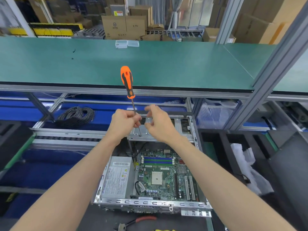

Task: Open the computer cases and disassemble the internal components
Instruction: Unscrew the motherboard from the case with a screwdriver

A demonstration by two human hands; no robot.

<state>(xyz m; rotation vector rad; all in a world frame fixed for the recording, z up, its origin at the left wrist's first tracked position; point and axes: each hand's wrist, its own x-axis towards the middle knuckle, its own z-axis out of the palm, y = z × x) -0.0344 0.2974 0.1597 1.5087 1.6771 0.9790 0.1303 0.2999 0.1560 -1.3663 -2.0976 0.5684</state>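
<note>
**A screwdriver stands on the open computer**

The computer case (150,201) lies open and low down, in front of the person. Inside it you can see the green motherboard (164,174) on the right and the grey power supply (116,179) on the left. At the far end of the case is a shiny metal drive cage (181,129).

The left hand (123,122) has its fingers curled around the thin metal shaft of the screwdriver (127,82). The orange and black handle points up, high above the hand. The tip points down and meets the metal drive cage.

The right hand (158,122) is just beside the left hand, above the drive cage. Its fingers are bent a little and loose. It seems to hold nothing, and it does not touch the screwdriver.

Behind the case is a long green worktop (166,67). Two small clear boxes (127,43) sit at its far edge. Under the worktop lies a coil of black cable (76,116), to the left of the case. Pliers (138,221) with red handles lie near the person, just in front of the case. Brown cardboard boxes (124,26) are stacked far behind.
</note>
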